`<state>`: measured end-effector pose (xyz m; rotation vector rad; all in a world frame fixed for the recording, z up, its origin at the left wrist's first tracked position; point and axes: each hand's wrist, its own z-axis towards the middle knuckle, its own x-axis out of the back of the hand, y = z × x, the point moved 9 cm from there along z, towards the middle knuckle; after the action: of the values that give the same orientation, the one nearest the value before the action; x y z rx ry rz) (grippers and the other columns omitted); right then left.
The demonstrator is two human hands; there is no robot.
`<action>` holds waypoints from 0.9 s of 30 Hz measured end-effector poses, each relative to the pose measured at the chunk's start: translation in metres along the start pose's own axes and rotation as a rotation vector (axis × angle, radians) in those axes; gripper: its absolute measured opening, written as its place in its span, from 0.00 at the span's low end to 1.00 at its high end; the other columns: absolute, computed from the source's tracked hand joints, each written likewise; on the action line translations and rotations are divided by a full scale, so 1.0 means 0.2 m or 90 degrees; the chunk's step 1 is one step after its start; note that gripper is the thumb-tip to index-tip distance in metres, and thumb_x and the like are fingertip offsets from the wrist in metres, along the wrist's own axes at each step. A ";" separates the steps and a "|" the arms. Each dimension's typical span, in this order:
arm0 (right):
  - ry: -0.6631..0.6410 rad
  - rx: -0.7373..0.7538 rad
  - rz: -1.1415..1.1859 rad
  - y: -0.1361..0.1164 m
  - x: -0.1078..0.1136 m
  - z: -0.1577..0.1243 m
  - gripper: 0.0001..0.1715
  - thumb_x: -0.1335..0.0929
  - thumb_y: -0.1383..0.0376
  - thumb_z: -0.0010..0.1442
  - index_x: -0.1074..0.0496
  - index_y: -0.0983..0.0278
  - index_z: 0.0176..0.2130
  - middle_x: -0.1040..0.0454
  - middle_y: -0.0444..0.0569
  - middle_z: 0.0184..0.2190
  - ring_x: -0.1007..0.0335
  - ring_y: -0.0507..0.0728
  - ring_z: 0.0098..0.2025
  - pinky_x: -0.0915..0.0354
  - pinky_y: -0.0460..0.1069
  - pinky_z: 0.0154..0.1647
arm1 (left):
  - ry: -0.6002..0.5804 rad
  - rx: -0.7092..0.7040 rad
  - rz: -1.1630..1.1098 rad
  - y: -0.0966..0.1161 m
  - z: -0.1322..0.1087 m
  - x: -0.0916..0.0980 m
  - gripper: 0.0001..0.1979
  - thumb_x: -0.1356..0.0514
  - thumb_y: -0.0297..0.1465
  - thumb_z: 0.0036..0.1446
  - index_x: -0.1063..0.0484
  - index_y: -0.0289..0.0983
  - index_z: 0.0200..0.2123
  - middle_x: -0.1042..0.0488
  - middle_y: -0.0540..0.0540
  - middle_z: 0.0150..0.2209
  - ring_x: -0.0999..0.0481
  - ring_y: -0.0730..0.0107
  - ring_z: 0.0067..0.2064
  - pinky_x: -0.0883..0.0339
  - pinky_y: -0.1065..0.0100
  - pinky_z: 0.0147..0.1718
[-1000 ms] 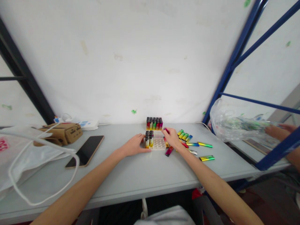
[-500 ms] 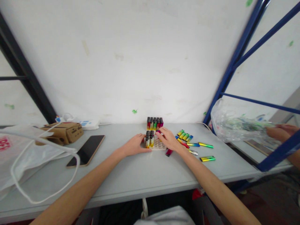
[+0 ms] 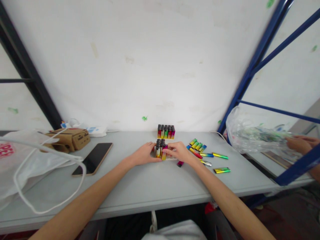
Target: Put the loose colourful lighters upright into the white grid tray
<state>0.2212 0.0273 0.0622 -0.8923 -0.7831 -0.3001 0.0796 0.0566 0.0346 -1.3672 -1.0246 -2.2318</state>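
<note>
My left hand (image 3: 143, 154) is wrapped round the left side of a light tray (image 3: 171, 158) with holes, its thumb along the near edge. Several lighters (image 3: 158, 151) with black tops stand upright in the tray's left part. Between the fingertips of my right hand (image 3: 179, 150) is a magenta and yellow lighter (image 3: 164, 155), held upright at the front of the tray beside the standing ones. My right hand covers much of the tray's right part. Behind stands a full block of upright coloured lighters (image 3: 166, 132). Close to my right wrist lies a dark magenta lighter (image 3: 180, 163).
Several loose shiny lighters (image 3: 197, 145) lie to the right on the grey table (image 3: 140, 190). On the left are a phone (image 3: 93, 158), a cardboard box (image 3: 72, 139), a white cable and a plastic bag (image 3: 27, 160). Another person's hands (image 3: 301, 141) show beyond the blue frame (image 3: 237, 90).
My right hand has come nearer and down from the tray's back, bringing the magenta and yellow lighter to the front row. My left hand stays in place.
</note>
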 end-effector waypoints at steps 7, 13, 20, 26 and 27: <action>-0.021 0.031 0.013 -0.03 0.00 -0.01 0.22 0.31 0.49 0.68 0.26 0.63 0.32 0.22 0.46 0.26 0.30 0.53 0.27 0.37 0.46 0.32 | -0.009 -0.010 0.004 0.00 0.00 -0.01 0.31 0.32 0.56 0.52 0.27 0.38 0.48 0.26 0.43 0.41 0.26 0.52 0.44 0.31 0.59 0.43; -0.074 0.005 -0.063 0.02 -0.06 0.00 0.24 0.31 0.48 0.67 0.25 0.64 0.31 0.24 0.46 0.25 0.32 0.53 0.26 0.41 0.47 0.29 | 0.003 -0.009 -0.001 -0.01 0.00 -0.01 0.32 0.32 0.56 0.51 0.27 0.38 0.49 0.25 0.43 0.40 0.26 0.53 0.43 0.32 0.59 0.42; -0.102 -0.002 -0.120 0.02 -0.04 -0.01 0.30 0.36 0.46 0.71 0.24 0.65 0.30 0.27 0.44 0.23 0.38 0.51 0.25 0.46 0.46 0.28 | -0.002 0.001 0.016 0.00 0.00 0.00 0.30 0.33 0.56 0.52 0.27 0.37 0.44 0.26 0.43 0.39 0.26 0.53 0.41 0.32 0.59 0.40; 0.009 -0.151 -0.350 0.19 0.21 -0.05 0.26 0.41 0.52 0.75 0.22 0.63 0.39 0.21 0.52 0.32 0.28 0.57 0.33 0.42 0.49 0.37 | -0.009 0.006 0.004 0.01 0.00 0.00 0.31 0.34 0.58 0.50 0.27 0.37 0.44 0.25 0.42 0.40 0.25 0.51 0.43 0.31 0.59 0.41; 0.016 -0.197 -0.375 0.25 0.25 -0.07 0.24 0.39 0.53 0.75 0.21 0.63 0.42 0.20 0.53 0.34 0.26 0.58 0.36 0.41 0.49 0.39 | -0.012 0.009 0.005 0.00 0.00 0.00 0.32 0.34 0.58 0.50 0.27 0.37 0.44 0.25 0.41 0.40 0.25 0.50 0.43 0.31 0.59 0.42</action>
<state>0.2892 0.0504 0.0638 -0.9273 -0.9838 -0.9682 0.0799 0.0559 0.0353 -1.3860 -1.0376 -2.2065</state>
